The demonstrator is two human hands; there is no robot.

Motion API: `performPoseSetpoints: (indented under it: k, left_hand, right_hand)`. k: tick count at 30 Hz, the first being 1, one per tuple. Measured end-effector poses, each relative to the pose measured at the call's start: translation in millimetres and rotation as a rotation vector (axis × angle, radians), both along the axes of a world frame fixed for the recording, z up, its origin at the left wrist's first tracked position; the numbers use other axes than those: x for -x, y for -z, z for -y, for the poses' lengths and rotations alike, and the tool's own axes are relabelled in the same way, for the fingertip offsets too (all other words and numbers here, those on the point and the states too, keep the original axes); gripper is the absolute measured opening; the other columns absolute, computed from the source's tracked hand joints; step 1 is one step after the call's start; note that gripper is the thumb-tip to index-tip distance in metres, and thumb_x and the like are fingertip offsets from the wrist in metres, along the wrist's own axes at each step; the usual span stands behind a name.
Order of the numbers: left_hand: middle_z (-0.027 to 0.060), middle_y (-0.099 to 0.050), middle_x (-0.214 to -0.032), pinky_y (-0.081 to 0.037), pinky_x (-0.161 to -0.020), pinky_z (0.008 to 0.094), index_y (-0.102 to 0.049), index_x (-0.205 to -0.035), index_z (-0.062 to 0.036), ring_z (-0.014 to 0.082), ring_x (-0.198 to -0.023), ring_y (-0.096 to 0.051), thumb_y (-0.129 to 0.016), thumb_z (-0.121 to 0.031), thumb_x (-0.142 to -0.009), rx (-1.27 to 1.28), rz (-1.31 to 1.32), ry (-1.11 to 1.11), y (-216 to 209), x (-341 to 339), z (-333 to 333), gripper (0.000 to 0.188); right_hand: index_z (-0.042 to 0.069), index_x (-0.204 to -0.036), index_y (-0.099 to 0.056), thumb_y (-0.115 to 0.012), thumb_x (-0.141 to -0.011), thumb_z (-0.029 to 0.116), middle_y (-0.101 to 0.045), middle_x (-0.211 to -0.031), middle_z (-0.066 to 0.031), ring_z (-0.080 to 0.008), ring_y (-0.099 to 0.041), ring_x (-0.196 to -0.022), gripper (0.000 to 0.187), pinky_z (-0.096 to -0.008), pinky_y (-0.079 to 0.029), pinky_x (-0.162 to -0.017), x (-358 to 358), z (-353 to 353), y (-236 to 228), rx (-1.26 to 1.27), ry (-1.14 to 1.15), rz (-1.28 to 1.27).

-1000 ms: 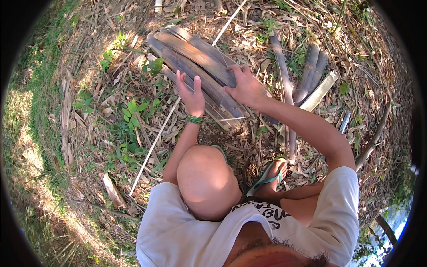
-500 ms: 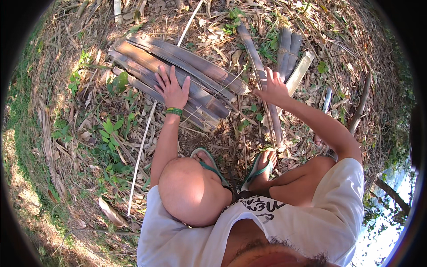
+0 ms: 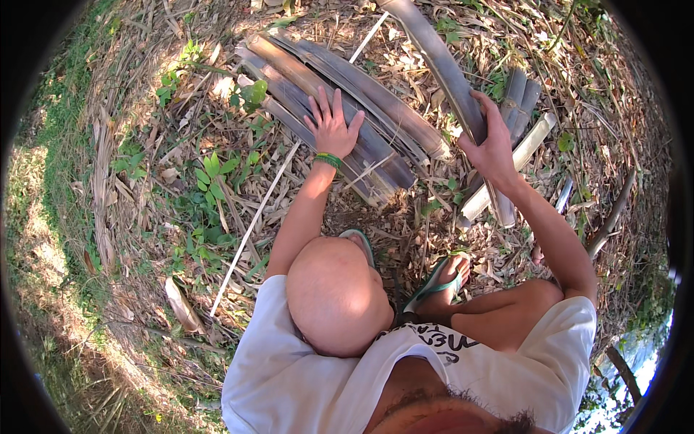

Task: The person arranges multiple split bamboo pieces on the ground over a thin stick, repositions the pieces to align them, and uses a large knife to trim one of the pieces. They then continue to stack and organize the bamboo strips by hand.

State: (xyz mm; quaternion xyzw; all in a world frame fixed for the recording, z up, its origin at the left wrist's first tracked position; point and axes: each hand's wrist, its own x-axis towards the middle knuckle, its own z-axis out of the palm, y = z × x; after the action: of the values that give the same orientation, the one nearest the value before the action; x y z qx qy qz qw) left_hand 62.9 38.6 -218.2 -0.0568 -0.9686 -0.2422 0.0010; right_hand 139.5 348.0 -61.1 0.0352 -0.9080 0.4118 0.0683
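Note:
A stack of split bamboo pieces (image 3: 394, 108), grey-brown and long, lies slantwise on the ground ahead of me. My left hand (image 3: 335, 130) rests on the stack with its fingers spread, holding nothing. On the right, my right hand (image 3: 495, 152) grips the near part of a long dark bamboo piece (image 3: 442, 65). That piece slants up and away to the left, its far end near the top rim of the picture. Part of my grip is hidden behind the hand and the bamboo.
Beneath the stack runs a thin white strip (image 3: 256, 229). Right of my right hand lie two dark bamboo pieces (image 3: 515, 98) and a pale split length (image 3: 533, 148). A crooked branch (image 3: 614, 217) lies farther right. Dry leaves and small green plants (image 3: 212, 176) surround my sandalled feet (image 3: 436, 286).
My right hand has taken hold of the dark bamboo piece and raised it off the ground. My left hand stays spread on the stack. The whole view has shifted somewhat.

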Motion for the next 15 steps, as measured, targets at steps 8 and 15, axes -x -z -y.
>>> performPoseSetpoints:
  k: [8, 15]
  left_hand:
    - [0.0170, 0.002, -0.170, -0.005, -0.116, 0.0722, -0.017, -0.163, -0.0206, 0.0457, -0.154, -0.002, -0.049, -0.073, -0.092, -0.008, 0.081, 0.038, -8, 1, 10, 0.094]
    - [0.0165, -0.001, -0.170, 0.000, -0.117, 0.0711, -0.018, -0.163, -0.0210, 0.0449, -0.154, -0.001, -0.049, -0.075, -0.090, 0.034, 0.059, 0.004, -2, 8, 2, 0.095]
  right_hand:
    - [0.010, -0.137, -0.056, -0.073, -0.073, 0.005, -0.064, -0.117, -0.0215, -0.0374, -0.067, -0.102, 0.067, -0.0431, -0.055, -0.090, 39, 58, -80, -0.018, -0.188, -0.049]
    - [0.026, -0.139, -0.056, -0.070, -0.075, 0.002, -0.058, -0.098, -0.0144, -0.0335, -0.065, -0.079, 0.070, -0.0446, -0.054, -0.072, 48, -40, -68, -0.416, -0.046, -0.235]
